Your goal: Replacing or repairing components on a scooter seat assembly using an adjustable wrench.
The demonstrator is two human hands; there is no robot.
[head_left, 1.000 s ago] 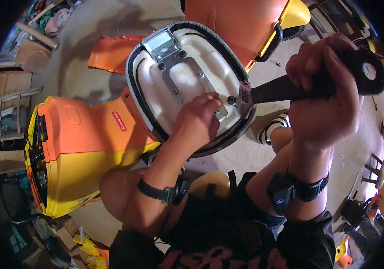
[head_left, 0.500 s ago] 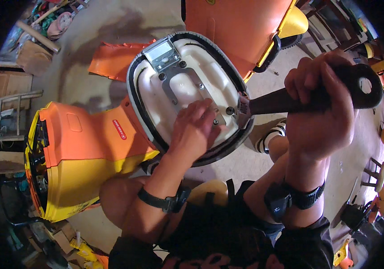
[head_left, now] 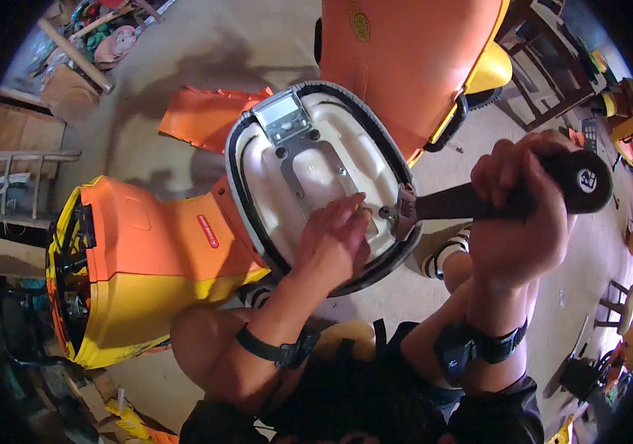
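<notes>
An oval padded lid [head_left: 257, 192] lies with its white molded inside up, bearing a metal plate [head_left: 296, 174] with bolts and a silver bracket [head_left: 279, 115] at the top rim. My left hand [head_left: 331, 240] rests over the plate's lower right, fingers bent together; whatever they hold is hidden. My right hand [head_left: 516, 233] is wrapped round a long black tool [head_left: 446, 206] with a hole at its broad end. The tool's narrow end meets a metal fitting [head_left: 407, 211] on the lid's right rim.
An orange-and-yellow scooter body panel [head_left: 154, 244] lies left, a larger orange shell [head_left: 398, 59] stands behind, and a loose orange piece [head_left: 194, 118] is at back left. Wooden clutter [head_left: 72, 55] lines the left; wooden furniture [head_left: 546, 81] stands back right. My knees flank the lower area.
The lid, both hands and tool sit lower in the picture, with the surroundings shifted too. My left fingers have changed position slightly over the plate; my right hand keeps its grip.
</notes>
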